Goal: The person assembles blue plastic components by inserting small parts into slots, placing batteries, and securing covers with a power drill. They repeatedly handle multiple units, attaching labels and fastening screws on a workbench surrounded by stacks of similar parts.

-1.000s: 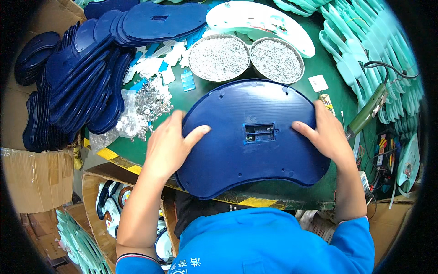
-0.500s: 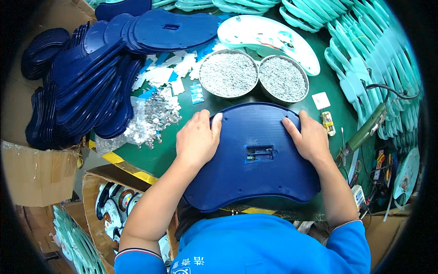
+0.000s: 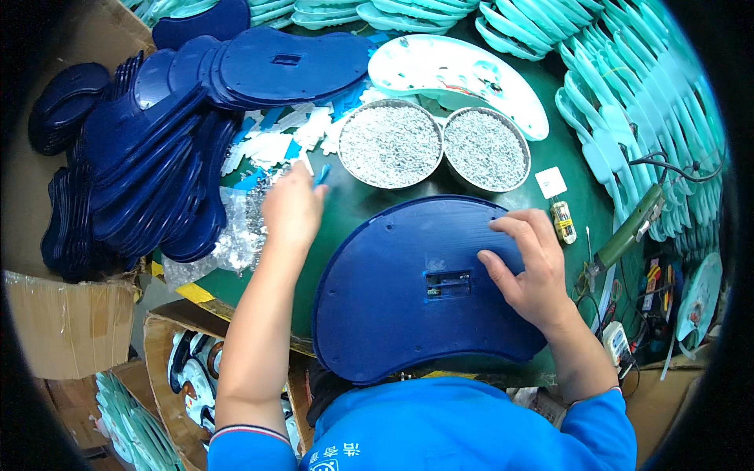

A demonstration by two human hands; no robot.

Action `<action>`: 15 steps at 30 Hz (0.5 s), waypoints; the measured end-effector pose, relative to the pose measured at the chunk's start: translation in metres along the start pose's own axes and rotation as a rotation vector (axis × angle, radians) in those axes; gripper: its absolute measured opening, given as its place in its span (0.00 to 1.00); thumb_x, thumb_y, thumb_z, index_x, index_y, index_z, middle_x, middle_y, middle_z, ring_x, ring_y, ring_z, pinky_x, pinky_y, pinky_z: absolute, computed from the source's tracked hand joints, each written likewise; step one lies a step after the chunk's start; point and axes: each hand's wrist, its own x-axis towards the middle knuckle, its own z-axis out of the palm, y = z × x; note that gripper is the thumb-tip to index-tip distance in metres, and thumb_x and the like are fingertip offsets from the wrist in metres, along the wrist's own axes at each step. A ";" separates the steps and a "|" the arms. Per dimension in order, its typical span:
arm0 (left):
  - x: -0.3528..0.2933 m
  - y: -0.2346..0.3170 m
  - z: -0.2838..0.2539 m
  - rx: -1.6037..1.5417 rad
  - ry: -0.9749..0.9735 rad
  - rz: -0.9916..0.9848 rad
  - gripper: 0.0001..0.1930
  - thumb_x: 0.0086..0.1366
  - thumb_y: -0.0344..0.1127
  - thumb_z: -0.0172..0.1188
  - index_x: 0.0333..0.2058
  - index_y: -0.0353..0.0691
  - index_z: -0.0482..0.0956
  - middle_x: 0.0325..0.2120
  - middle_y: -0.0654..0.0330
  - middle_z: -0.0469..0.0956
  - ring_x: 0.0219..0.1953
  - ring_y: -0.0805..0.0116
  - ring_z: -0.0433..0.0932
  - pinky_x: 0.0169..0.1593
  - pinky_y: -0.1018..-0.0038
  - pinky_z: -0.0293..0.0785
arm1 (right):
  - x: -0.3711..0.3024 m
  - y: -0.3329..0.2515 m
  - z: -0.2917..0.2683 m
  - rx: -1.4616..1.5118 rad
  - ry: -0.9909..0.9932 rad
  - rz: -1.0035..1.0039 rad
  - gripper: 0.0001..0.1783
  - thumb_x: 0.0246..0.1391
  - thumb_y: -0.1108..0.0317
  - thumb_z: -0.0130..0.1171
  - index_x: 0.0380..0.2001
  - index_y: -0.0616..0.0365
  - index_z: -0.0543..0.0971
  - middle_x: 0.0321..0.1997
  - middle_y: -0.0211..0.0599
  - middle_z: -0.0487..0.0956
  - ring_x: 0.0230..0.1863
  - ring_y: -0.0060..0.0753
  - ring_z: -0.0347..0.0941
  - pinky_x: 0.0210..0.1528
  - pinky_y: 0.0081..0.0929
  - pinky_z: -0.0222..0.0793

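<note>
A dark blue curved plastic panel (image 3: 393, 314) lies in front of me, with a small rectangular battery opening (image 3: 448, 284) in its middle and small holes near its rim. My right hand (image 3: 530, 263) is over the panel's right side, its thumb and fingers apart, gripping nothing. To the left, off the panel, my left hand (image 3: 292, 206) has its fingers closed at a small blue-and-white piece (image 3: 321, 174), mostly hidden by the hand. Beside that hand lie a heap of small metal parts (image 3: 250, 212) in a clear plastic bag and a scatter of white and blue pieces (image 3: 271, 145).
Two round bowls (image 3: 390, 145) of small silvery pieces stand beyond the panel. Stacked blue panels (image 3: 149, 157) fill the left, turquoise shells (image 3: 628, 125) the right. A white shell (image 3: 463, 71) lies behind the bowls. A green-handled tool (image 3: 632, 224) with a cable is at right.
My left hand has let go of the panel and moved left to the small parts. My right hand has loosened its hold. The blue-and-white piece has left its spot on the table.
</note>
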 end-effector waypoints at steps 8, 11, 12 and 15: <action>-0.114 0.070 -0.030 -0.807 -0.425 0.393 0.17 0.53 0.33 0.74 0.41 0.36 0.81 0.27 0.62 0.77 0.23 0.82 0.70 0.28 0.83 0.69 | -0.013 -0.012 0.007 0.878 -0.457 0.644 0.11 0.60 0.70 0.61 0.44 0.62 0.78 0.24 0.30 0.78 0.24 0.16 0.73 0.26 0.19 0.70; -0.120 0.072 -0.015 -0.595 -0.087 0.602 0.33 0.46 0.36 0.77 0.52 0.38 0.74 0.35 0.58 0.76 0.36 0.65 0.75 0.40 0.71 0.74 | -0.019 -0.008 0.002 0.760 -0.445 0.787 0.09 0.61 0.70 0.60 0.42 0.63 0.79 0.25 0.31 0.79 0.22 0.16 0.74 0.22 0.18 0.70; -0.121 0.072 -0.010 -0.598 -0.071 0.627 0.35 0.45 0.36 0.77 0.53 0.38 0.73 0.36 0.58 0.77 0.38 0.63 0.75 0.42 0.70 0.74 | -0.021 -0.007 0.002 0.675 -0.395 0.771 0.08 0.61 0.71 0.59 0.40 0.63 0.80 0.24 0.32 0.80 0.22 0.16 0.74 0.19 0.17 0.69; -0.123 0.070 0.001 -0.634 -0.036 0.662 0.39 0.44 0.36 0.78 0.56 0.38 0.70 0.38 0.56 0.77 0.42 0.59 0.74 0.46 0.66 0.73 | -0.014 -0.016 0.008 0.732 -0.421 0.791 0.07 0.61 0.71 0.59 0.39 0.64 0.80 0.24 0.32 0.80 0.21 0.16 0.74 0.21 0.18 0.69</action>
